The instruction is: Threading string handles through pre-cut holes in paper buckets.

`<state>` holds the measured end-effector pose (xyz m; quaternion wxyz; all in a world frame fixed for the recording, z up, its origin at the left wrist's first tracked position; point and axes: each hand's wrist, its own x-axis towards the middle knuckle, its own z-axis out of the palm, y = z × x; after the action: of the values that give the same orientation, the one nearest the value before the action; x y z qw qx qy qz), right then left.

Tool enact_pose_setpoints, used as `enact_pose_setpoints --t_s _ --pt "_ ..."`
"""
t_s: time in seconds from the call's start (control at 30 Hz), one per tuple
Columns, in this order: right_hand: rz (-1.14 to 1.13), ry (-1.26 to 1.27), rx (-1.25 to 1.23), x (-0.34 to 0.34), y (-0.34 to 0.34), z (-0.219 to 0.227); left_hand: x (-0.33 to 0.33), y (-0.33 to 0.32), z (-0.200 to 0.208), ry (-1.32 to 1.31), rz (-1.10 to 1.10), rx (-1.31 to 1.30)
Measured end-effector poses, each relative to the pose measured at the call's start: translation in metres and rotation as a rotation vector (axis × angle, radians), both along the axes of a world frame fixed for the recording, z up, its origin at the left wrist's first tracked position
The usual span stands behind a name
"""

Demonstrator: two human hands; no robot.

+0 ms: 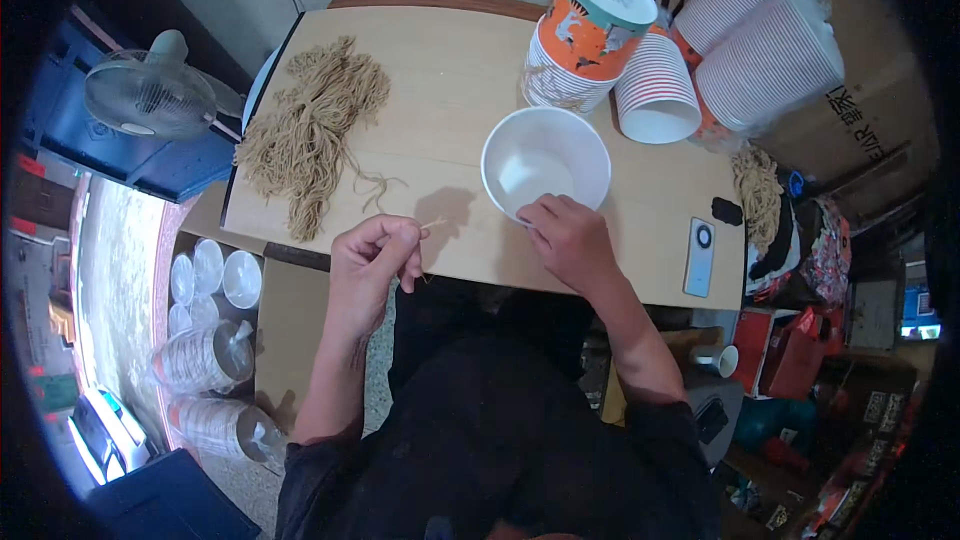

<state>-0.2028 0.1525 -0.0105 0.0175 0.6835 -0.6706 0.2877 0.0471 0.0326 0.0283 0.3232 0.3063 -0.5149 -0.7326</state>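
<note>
My left hand is closed in a pinch in front of the table's near edge. A short end of tan string sticks out from between its thumb and fingers. My right hand grips the near rim of a white paper tub, whose open mouth faces up toward me. The tub's inner wall looks plain white, and I see nothing inside it. To the left, a loose bundle of tan string lies on the table, with a few strands trailing toward my left hand.
Stacked tubs, topped by an orange printed tub, stand at the table's back right. Beside them lie nested paper tubs and bagged stacks. A phone rests near the right edge. A fan stands left; bagged tubs sit below.
</note>
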Motion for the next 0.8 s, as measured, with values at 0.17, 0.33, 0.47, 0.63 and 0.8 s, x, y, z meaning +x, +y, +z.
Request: enact_pose_setpoints --t_s 0.17,0.33,0.47,0.63,0.8 --pt "-0.066 -0.089 0.058 -0.004 0.002 -0.015 0.005 0.002 -0.007 -0.043 -0.011 0.021" --pt "-0.081 -0.399 -0.092 0.012 0.024 0.018 -0.007 0.014 -0.015 -0.074 -0.037 0.088" --pt "-0.063 -0.816 0.002 0.038 0.04 0.032 -0.033 0.031 -0.017 -0.043 -0.082 0.118" --pt "-0.356 -0.778 -0.235 -0.011 0.025 0.008 -0.08 0.007 0.002 -0.177 -0.1 -0.084" --pt "-0.445 -0.37 -0.194 -0.119 -0.04 -0.023 -0.146 -0.009 -0.005 -0.217 -0.193 -0.132"
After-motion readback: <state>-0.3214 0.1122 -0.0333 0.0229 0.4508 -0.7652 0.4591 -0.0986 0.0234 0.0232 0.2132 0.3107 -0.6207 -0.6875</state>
